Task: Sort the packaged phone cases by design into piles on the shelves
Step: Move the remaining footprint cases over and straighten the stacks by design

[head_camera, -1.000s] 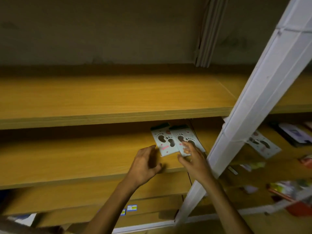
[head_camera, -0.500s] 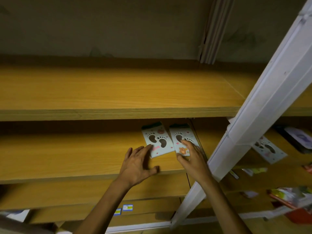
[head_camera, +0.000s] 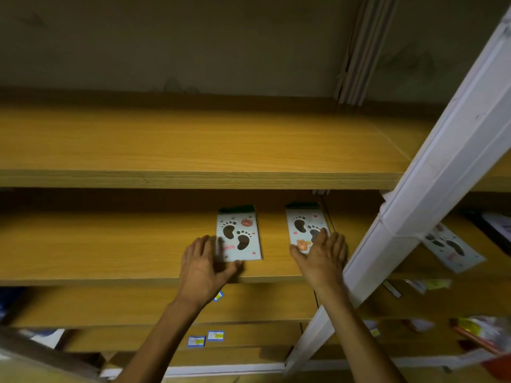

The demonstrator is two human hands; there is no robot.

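Two footprint cases now slid apart on middle shelf (head_camera: 110, 244): left hand (head_camera: 203, 265) flat against left case (head_camera: 239, 233), right hand (head_camera: 322, 258) flat on right case (head_camera: 305, 226). Separate piles starting.

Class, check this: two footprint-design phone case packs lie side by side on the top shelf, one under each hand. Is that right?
Not quite. The head view shows the left pack and right pack on the middle shelf, below the top shelf. The left hand and right hand each touch one.
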